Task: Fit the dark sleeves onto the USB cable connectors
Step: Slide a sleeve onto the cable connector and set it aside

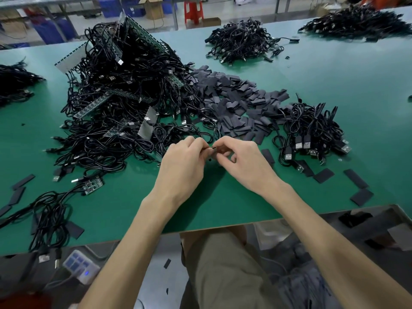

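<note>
Above the green table [223, 204], my left hand [181, 161] pinches the thin black end of a USB cable [206, 148]. My right hand [243, 159] meets it fingertip to fingertip and holds a small dark sleeve [219, 152], mostly hidden by the fingers. A heap of flat dark sleeves [234, 103] lies just behind the hands. To the left rises a big tangle of black USB cables [120, 103] with green circuit strips. A smaller bundle of cables [312, 130] with silver plugs lies to the right.
Loose sleeves [356, 178] are scattered at the right front and at the left front [23, 181]. More cable piles sit at the back [240, 41], the far right [359, 21] and the left edge [15, 83]. The table's near edge runs just below my forearms.
</note>
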